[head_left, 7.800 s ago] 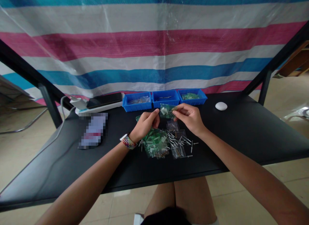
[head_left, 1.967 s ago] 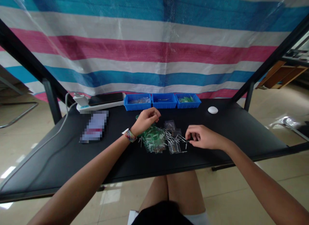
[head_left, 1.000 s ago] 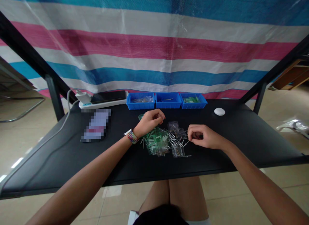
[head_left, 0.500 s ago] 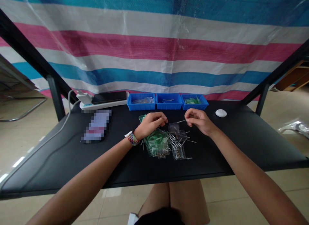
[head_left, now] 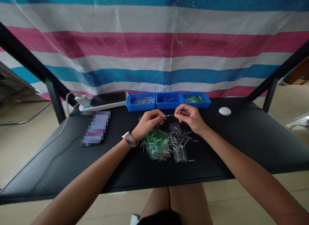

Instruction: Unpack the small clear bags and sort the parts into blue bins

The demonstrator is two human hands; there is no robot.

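Observation:
My right hand (head_left: 188,118) pinches a thin metal pin (head_left: 169,115) that points left toward my left hand (head_left: 149,120). The left hand's fingers are curled shut just above the table, thumb and forefinger near the pin's tip; what they hold is hidden. Below both hands lies a heap of small clear bags with green parts (head_left: 156,143). Beside it are loose metal pins and bags of pins (head_left: 180,141).
Three blue bins (head_left: 169,104) stand in a row at the back of the black table (head_left: 241,138). A white power strip with a phone on it (head_left: 106,99) lies back left, a blurred packet (head_left: 95,128) in front of it. A white round object (head_left: 224,111) sits back right.
My right hand picked a pin from the loose pile at the right, lifted it and carried it left to meet my left hand, which stayed curled above the green bags.

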